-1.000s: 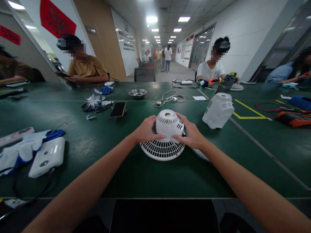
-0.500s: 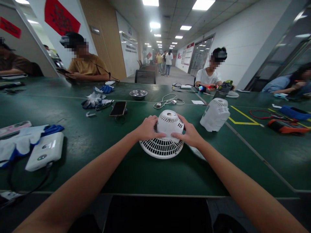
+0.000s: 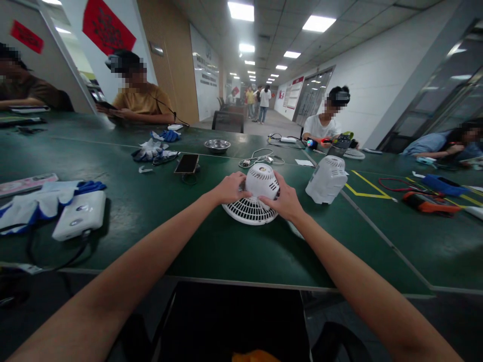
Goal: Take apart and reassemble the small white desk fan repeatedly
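Note:
A white domed fan motor housing [image 3: 261,179] with vent slots sits over a round white fan grille [image 3: 251,211] on the green table. Around the housing's left side, my left hand [image 3: 231,188] is closed, its thumb pointing inward across the front. My right hand [image 3: 286,197] grips the opposite side, thumb low on the front and fingers behind. Fingertips at the back are partly hidden. Partly covered by my right wrist, a pale flat piece [image 3: 296,230] lies on the table. To the right stands a white vented plastic casing [image 3: 326,180], upright.
On the left are a white power bank [image 3: 80,215], gloves [image 3: 35,206] and a phone [image 3: 186,164]. Farther back stand a metal bowl [image 3: 217,146] and a coiled white cable [image 3: 260,157]. An orange multimeter [image 3: 430,202] lies right. Several people sit around the table.
The view has shifted, so the table's contents sit differently in frame. Both hands stay on the motor housing, which appears slightly higher in the picture, with the grille still beneath it.

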The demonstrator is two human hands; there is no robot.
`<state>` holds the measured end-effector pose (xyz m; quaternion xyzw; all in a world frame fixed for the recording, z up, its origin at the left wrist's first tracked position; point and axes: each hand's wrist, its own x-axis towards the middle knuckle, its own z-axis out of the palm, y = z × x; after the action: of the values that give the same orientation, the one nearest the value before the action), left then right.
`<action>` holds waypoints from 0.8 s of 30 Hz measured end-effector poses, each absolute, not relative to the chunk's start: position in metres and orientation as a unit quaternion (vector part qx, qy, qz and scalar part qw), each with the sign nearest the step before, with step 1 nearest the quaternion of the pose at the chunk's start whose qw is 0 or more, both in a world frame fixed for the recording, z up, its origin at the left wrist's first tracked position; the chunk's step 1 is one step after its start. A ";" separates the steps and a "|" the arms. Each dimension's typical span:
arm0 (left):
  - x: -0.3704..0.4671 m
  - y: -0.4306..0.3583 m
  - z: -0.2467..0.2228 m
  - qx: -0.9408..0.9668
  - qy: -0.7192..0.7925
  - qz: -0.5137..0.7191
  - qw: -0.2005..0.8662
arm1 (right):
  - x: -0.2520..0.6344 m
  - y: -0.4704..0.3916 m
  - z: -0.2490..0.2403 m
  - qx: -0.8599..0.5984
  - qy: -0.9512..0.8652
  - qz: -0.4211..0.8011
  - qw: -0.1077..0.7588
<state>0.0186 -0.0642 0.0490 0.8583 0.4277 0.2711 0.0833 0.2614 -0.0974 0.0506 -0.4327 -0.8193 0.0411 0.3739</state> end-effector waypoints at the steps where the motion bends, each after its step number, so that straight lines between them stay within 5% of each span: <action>1: 0.021 -0.063 0.048 0.852 0.422 0.293 0.099 | 0.262 -0.099 0.052 -0.440 -0.819 0.028 0.368; 7: 0.032 -0.074 0.043 0.855 0.286 0.372 0.222 | 0.274 -0.102 0.057 -0.389 -0.853 0.116 0.329; 15: 0.034 -0.091 0.046 0.847 0.282 0.411 0.183 | 0.274 -0.101 0.049 -0.360 -0.819 0.280 0.348; 24: 0.033 -0.089 0.049 0.851 0.283 0.403 0.183 | 0.268 -0.109 0.055 -0.368 -0.803 0.286 0.372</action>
<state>0.0329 -0.0892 0.0492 0.8511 0.2826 0.4031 0.1826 0.2681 -0.1092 0.0554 -0.3682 -0.8027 0.2858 0.3721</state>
